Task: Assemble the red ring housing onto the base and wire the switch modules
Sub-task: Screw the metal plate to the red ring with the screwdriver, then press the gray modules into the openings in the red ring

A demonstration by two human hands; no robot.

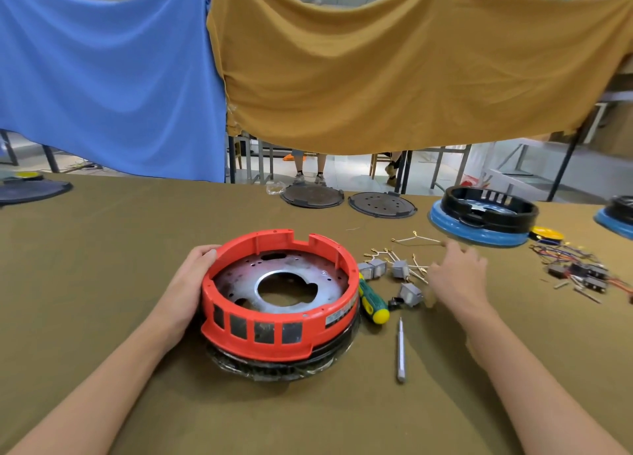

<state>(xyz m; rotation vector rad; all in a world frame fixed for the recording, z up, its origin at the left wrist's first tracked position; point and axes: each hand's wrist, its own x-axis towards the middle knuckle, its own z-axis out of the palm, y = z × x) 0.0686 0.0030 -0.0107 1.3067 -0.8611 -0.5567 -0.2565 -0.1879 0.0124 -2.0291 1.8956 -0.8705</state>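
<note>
The red ring housing (279, 300) sits on the dark base (281, 364) toward the near edge of the tabletop (102, 249); rigid moulded plastic, likely light, best held by its outer wall; the left hand (185, 283) curls round that wall on its left side. The grey switch modules (399, 269) lie just right of it, small, with thin leads that look easily bent; take them by the body. The right hand (459, 276) hovers above them, blurred, fingers loosely spread, holding nothing. A label (339, 316) on the housing is too small to read.
</note>
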